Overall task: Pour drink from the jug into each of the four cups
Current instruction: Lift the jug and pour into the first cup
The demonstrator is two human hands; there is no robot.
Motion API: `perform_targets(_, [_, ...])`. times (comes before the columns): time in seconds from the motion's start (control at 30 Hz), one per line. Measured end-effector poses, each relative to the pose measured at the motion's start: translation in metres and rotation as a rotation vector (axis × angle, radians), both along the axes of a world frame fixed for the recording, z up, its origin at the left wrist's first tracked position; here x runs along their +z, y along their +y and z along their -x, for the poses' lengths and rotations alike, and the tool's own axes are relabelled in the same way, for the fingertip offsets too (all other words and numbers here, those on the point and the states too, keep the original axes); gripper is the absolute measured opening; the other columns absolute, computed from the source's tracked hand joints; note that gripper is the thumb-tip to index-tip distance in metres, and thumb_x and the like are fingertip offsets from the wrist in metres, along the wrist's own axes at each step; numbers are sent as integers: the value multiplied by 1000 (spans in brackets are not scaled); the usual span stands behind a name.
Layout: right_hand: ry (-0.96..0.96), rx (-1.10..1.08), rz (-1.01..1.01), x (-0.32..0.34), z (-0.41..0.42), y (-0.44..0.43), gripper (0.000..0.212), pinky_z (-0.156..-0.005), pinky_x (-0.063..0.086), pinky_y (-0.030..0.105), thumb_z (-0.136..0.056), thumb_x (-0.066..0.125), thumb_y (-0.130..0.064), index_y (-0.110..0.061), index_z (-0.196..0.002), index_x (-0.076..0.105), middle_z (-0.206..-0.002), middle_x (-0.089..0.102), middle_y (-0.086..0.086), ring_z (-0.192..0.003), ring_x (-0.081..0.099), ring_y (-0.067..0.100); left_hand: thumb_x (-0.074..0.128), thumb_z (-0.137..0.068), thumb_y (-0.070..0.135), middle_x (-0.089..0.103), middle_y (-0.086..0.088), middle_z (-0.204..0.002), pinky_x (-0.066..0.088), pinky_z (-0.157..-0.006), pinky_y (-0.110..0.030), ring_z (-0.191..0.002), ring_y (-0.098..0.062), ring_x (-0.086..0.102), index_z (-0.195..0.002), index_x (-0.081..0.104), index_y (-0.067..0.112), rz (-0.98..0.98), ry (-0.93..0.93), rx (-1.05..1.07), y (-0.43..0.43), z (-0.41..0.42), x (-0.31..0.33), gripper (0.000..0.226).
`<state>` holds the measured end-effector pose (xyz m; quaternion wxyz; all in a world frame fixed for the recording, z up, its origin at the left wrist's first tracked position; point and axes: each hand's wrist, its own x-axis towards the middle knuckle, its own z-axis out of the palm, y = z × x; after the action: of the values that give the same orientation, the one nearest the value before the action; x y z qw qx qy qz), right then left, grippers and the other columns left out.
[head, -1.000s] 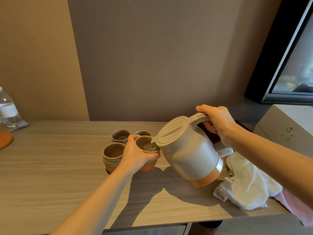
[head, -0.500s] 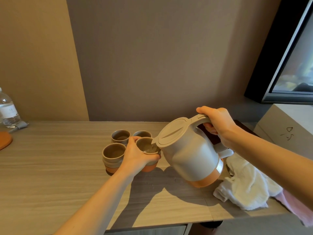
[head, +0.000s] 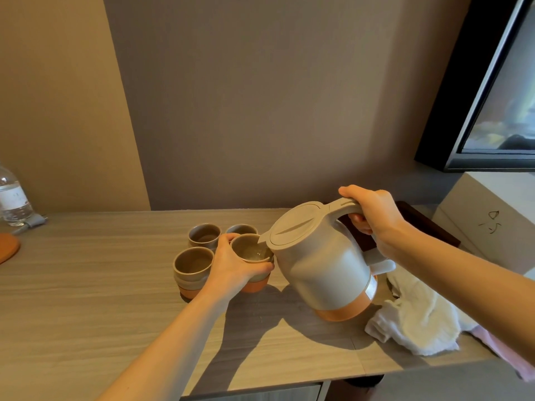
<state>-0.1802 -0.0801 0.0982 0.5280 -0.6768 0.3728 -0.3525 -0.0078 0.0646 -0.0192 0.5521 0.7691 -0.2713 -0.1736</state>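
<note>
A person's two bare arms reach over a pale wood-grain table (head: 86, 285) set against a grey-brown wall. The right hand (head: 373, 215) is wrapped tight around the top handle of a grey jug (head: 318, 261) with an orange base. The jug is lifted off the table and tilted left, its spout over the rim of a cup (head: 251, 250). The left hand (head: 234, 264) grips this cup from its left side, fingers curled around the wall, thumb near the rim. Clear liquid shows inside the cup. Three more cups stand on the table in a tight cluster: one (head: 192, 263) just left of the held cup, two (head: 204, 234) (head: 240, 228) behind it near the wall. All four are grey above and orange below. A crumpled white cloth (head: 417, 319) lies on the table right of the jug. At the far left edge stands a clear bottle (head: 13, 198). A dark-framed screen (head: 492, 96) hangs at the upper right.
</note>
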Motion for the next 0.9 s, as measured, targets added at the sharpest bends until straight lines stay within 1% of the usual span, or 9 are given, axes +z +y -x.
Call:
perform_targets(0.17, [-63,-41,-76,-10,5,-5,32,-55,36,24,-86,60,-37,-9,-71,62,-53,50,2,-51,42,12,91,-59,34,45,10,-118,45,-85,-31,-109,-15,45,-128,32,35,18,20,32,-4,-2,1,91])
perform_targets(0.27, [-110,-54,-122,-16,7,-7,34,-55,36,24,-86,61,-37,-8,-68,62,-44,49,-2,-47,39,11,92,-57,37,47,9,-118,46,-84,-31,-110,-16,47,-124,32,38,26,13,37,-6,-4,0,90])
perform_targets(0.4, [-153,-66,-139,-21,8,-7,32,-54,37,22,-85,61,-37,-10,-68,64,-47,51,-2,-46,40,10,92,-57,37,47,10,-118,48,-82,-31,-110,-15,48,-123,32,38,10,-18,35,-7,-7,1,89])
perform_targets(0.53, [-181,-63,-167,-24,11,-7,31,-53,36,21,-85,61,-36,-10,-68,64,-45,53,-4,-46,41,10,91,-58,37,46,9,-119,49,-89,-33,-110,-15,46,-129,32,33,-17,-38,43,-8,-7,-3,93])
perform_targets(0.67, [-170,-59,-179,-27,15,-7,32,-54,36,21,-86,61,-36,-10,-68,63,-44,54,-5,-45,42,10,91,-58,37,46,9,-119,46,-94,-35,-109,-13,45,-129,32,31,-31,-33,48,-8,-5,-13,93])
perform_targets(0.77, [-152,-48,-173,-32,17,-7,32,-54,35,22,-86,61,-36,-9,-68,63,-43,54,-7,-45,41,9,91,-60,30,47,7,-119,43,-93,-31,-109,-13,45,-130,33,28,-6,6,36,-8,-2,-23,91])
perform_targets(0.83, [-147,-46,-174,-34,18,-7,31,-54,35,21,-85,61,-35,-9,-69,64,-46,55,-6,-47,41,10,91,-60,27,50,4,-120,43,-92,-29,-110,-14,47,-130,34,26,11,22,34,-9,-1,-31,91])
perform_targets(0.9, [-147,-43,-180,-36,18,-6,31,-54,34,21,-85,61,-35,-9,-69,65,-52,56,-2,-48,41,10,92,-57,30,52,2,-121,44,-94,-31,-112,-16,50,-128,34,26,7,24,43,-10,-2,-38,92])
